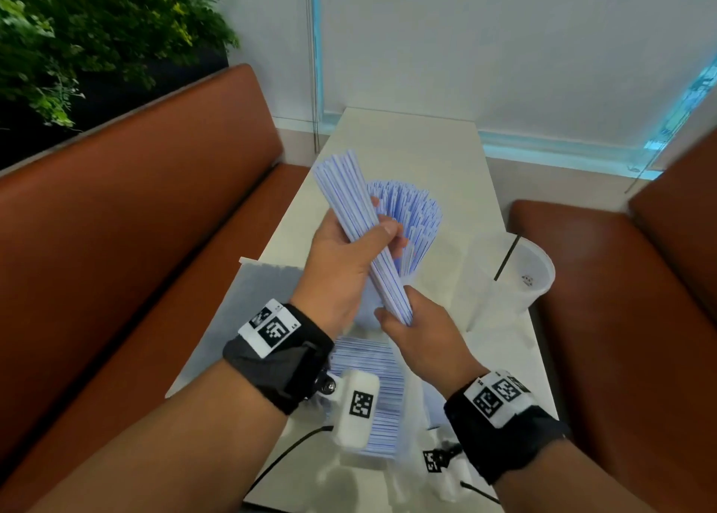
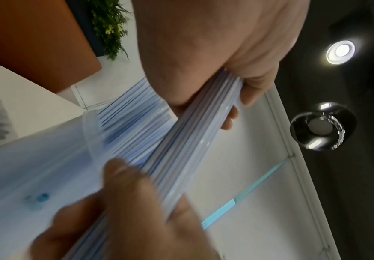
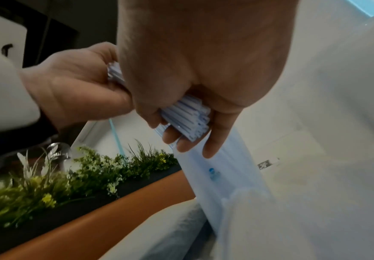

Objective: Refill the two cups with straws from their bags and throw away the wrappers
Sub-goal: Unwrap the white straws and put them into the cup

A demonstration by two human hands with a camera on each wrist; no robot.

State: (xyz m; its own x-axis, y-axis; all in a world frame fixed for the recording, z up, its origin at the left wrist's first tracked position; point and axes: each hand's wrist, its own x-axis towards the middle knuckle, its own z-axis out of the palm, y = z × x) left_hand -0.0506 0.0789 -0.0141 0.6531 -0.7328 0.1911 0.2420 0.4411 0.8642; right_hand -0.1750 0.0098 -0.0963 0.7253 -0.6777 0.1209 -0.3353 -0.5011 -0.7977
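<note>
I hold a bundle of white straws with blue stripes point(image 1: 345, 190) slanted above the table. My left hand point(image 1: 372, 237) grips its middle and my right hand point(image 1: 399, 310) grips its lower end. In the right wrist view the straw ends point(image 3: 188, 119) poke out of my right hand point(image 3: 181, 133). The left wrist view shows the bundle point(image 2: 192, 140) in my left hand point(image 2: 235, 105). Just behind the bundle stands a clear cup packed with the same straws point(image 1: 415, 217). To the right, a second translucent cup point(image 1: 543, 279) holds one black straw point(image 1: 508, 256).
A bag with more striped straws point(image 1: 372, 380) lies under my wrists, and a flat translucent bag point(image 1: 267, 291) lies at the left edge of the narrow white table point(image 1: 407, 143). Orange benches point(image 1: 135, 221) flank the table, with plants point(image 1: 77, 46) behind the left one.
</note>
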